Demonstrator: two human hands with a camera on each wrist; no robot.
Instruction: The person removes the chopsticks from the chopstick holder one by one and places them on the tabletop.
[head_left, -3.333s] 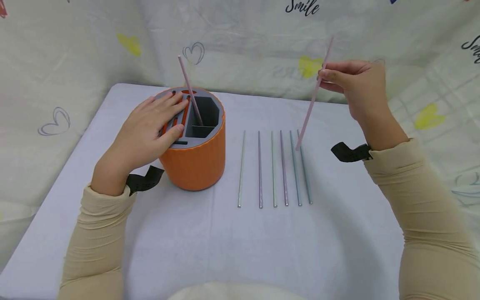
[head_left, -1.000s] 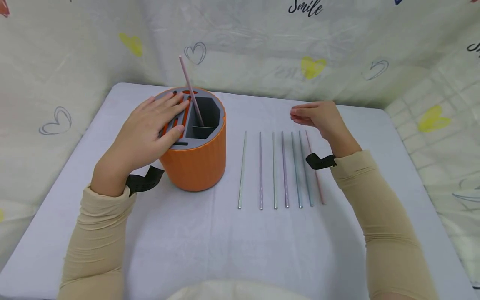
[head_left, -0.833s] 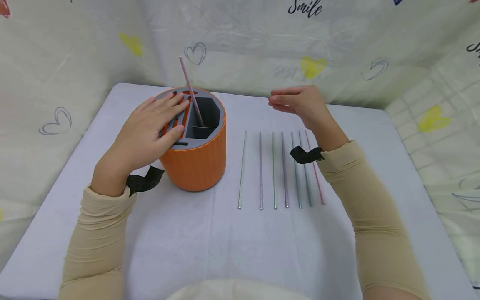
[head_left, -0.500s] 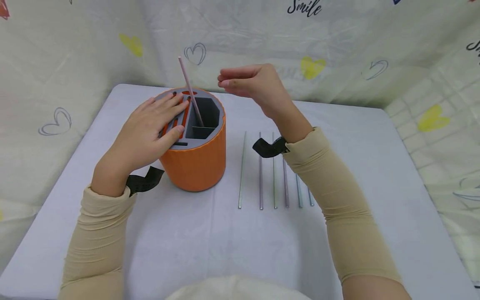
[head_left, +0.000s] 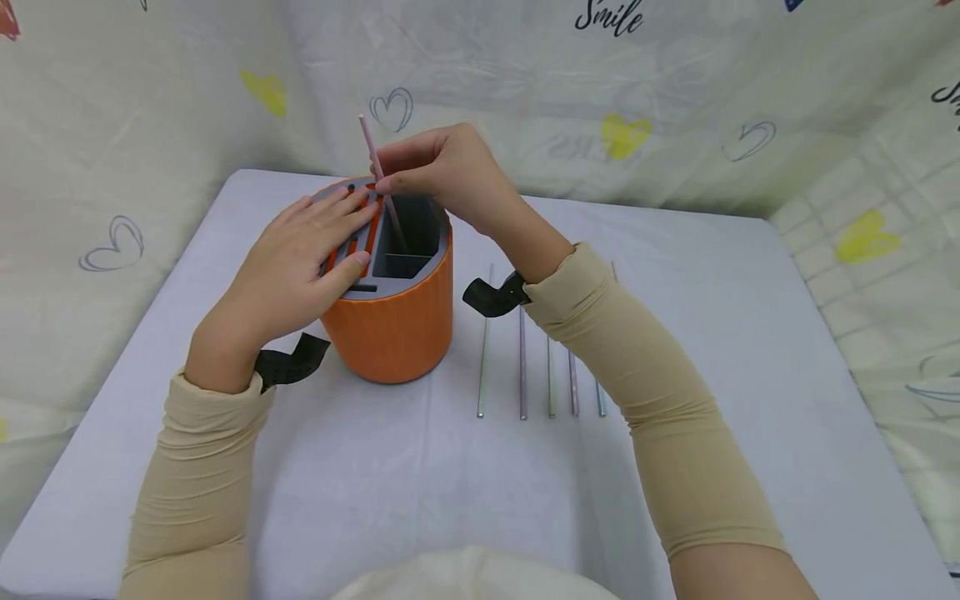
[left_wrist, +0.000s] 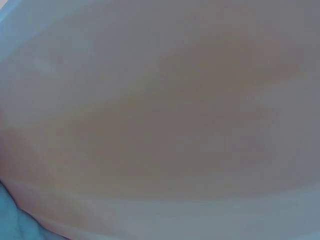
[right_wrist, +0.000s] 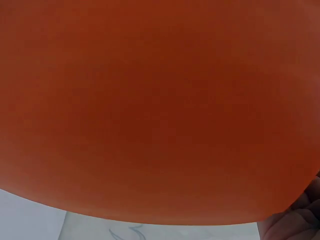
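An orange round holder [head_left: 390, 342] with a grey slotted top stands at the left of the table. My left hand [head_left: 300, 250] lies flat across its top, fingers spread over the slots. A thin pink stick [head_left: 367, 133] leans upright out of the holder's dark open compartment. Thumb and fingers of my right hand [head_left: 461, 179] pinch this stick partway up. In the right wrist view the holder's orange wall [right_wrist: 160, 110] fills most of the picture, with part of my right hand [right_wrist: 292, 225] at the lower right corner. The left wrist view is a blur.
To the right of the holder, several thin sticks lie side by side on the white table [head_left: 450, 483], among them a pale green stick [head_left: 483, 367] and a purple stick [head_left: 522, 375]. My right forearm [head_left: 637, 358] covers parts of them. A patterned cloth [head_left: 517, 83] hangs behind.
My right hand laid a pink stick at the right end of the row, then moved left to the holder and took hold of the stick standing there. My left hand has stayed put.
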